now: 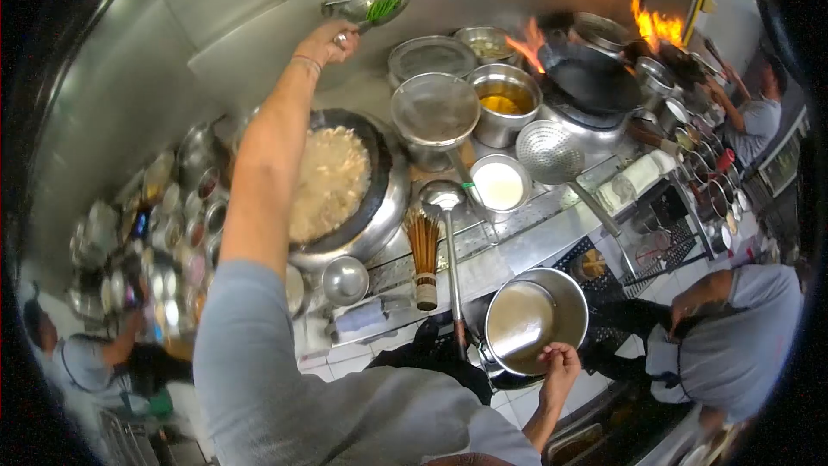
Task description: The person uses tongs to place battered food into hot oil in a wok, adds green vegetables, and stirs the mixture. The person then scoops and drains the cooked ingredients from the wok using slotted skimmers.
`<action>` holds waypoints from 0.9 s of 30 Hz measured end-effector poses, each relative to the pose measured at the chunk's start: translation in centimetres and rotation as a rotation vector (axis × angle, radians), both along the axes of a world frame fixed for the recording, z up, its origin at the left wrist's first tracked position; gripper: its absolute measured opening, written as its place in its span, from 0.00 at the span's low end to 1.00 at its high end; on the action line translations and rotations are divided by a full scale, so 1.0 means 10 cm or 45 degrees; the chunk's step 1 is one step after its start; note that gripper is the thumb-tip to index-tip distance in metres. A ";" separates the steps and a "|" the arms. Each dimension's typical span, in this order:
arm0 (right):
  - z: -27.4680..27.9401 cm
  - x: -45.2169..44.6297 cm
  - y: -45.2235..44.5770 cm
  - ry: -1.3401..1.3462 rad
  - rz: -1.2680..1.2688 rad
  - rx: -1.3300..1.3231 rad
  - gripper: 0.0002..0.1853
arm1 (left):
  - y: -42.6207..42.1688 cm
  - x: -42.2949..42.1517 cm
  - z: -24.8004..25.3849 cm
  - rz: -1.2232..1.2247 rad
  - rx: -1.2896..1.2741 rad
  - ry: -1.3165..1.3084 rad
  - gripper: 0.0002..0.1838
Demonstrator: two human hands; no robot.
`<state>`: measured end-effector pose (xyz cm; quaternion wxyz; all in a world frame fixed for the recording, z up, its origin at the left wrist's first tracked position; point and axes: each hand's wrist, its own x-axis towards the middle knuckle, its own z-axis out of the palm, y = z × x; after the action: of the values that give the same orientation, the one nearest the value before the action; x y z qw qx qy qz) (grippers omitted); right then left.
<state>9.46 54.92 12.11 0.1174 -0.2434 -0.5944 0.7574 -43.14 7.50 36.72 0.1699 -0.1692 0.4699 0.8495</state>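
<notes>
My left hand [330, 41] is stretched far forward and closed on the edge of a small metal bowl [354, 9]. Chopped greens [382, 6] lie in that bowl, above the back of the stove. Below my forearm is a wok [377, 142] full of pale, cloudy broth with pieces of food [332, 177]. Close to my body, my right hand [561, 364] has its fingers pinched together at the rim of a deep steel pot [580, 311]. Brownish liquid [522, 315] fills the pot's bottom. I cannot make out whether those fingers grip the rim or something small.
A ladle [450, 250], bamboo brush [423, 246], perforated skimmer [550, 153] and container of white liquid [498, 185] are on the counter. Behind them stand a mesh strainer [435, 110] and a pot of orange liquid [505, 102]. Flames [657, 24] rise at right. A co-worker [733, 336] stands close.
</notes>
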 end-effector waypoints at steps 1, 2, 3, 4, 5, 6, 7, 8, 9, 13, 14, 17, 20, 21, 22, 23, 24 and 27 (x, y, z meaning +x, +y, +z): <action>0.03 -0.05 0.00 0.012 0.032 -0.004 0.04 | -0.20 0.07 0.02 -0.036 0.059 -0.056 0.08; 0.06 -0.09 0.00 -0.001 0.069 -0.011 0.04 | -0.37 0.22 0.01 0.002 0.054 -0.068 0.08; 0.08 -0.11 0.00 0.006 0.119 0.032 0.05 | -0.52 0.39 0.03 0.064 -0.031 0.001 0.07; 0.08 -0.13 0.00 0.016 0.171 0.074 0.05 | -0.66 0.58 0.06 0.125 -0.120 0.069 0.06; 0.07 -0.16 0.00 0.002 0.214 0.068 0.05 | -0.79 0.77 0.10 0.166 -0.127 0.052 0.06; 0.05 -0.19 0.00 0.050 0.248 0.078 0.05 | -0.91 0.99 0.17 0.259 -0.233 0.041 0.06; 0.03 -0.22 -0.02 0.098 0.283 0.084 0.05 | -1.03 1.22 0.23 0.351 -0.341 0.026 0.06; 0.00 -0.25 -0.03 0.083 0.327 0.072 0.05 | -1.16 1.45 0.25 0.393 -0.353 0.004 0.06; -0.05 -0.29 -0.05 0.056 0.360 0.143 0.05 | -1.29 1.71 0.27 0.438 -0.448 0.074 0.07; -0.25 -0.37 -0.20 -0.100 0.569 0.295 0.05 | -1.75 2.82 0.26 0.559 -0.624 0.048 0.07; -0.34 -0.38 -0.24 -0.143 0.691 0.469 0.05 | -1.84 3.13 0.22 0.610 -0.653 0.037 0.07; -0.75 -0.33 -0.40 -0.120 0.885 0.822 0.12 | -2.03 4.04 -0.10 0.854 -0.672 0.080 0.05; -1.00 -0.29 -0.70 0.010 1.030 1.061 0.23 | -2.07 5.12 -0.46 0.678 -0.810 -0.041 0.03; -0.99 -0.32 -0.85 0.035 1.045 0.843 0.23 | -2.08 5.49 -0.68 0.710 -0.733 -0.036 0.04; -0.96 -0.34 -1.01 0.058 1.053 0.624 0.22 | -1.90 5.78 -0.82 0.896 -0.802 -0.143 0.03; -1.03 -0.38 -1.11 -0.001 1.039 0.671 0.20 | -1.73 6.08 -0.92 0.952 -0.723 -0.228 0.04; -1.12 -0.44 -1.18 -0.058 1.023 0.724 0.17 | -1.55 6.35 -1.03 1.030 -0.656 -0.290 0.06; -1.31 -0.64 -1.33 -0.221 0.913 0.598 0.13 | -1.30 6.97 -1.51 0.837 -0.629 -0.386 0.02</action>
<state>3.07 41.61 -1.04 -0.1513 -0.0510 -0.8052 0.5711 26.55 -5.53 21.66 -0.0881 -0.4680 0.5500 0.6861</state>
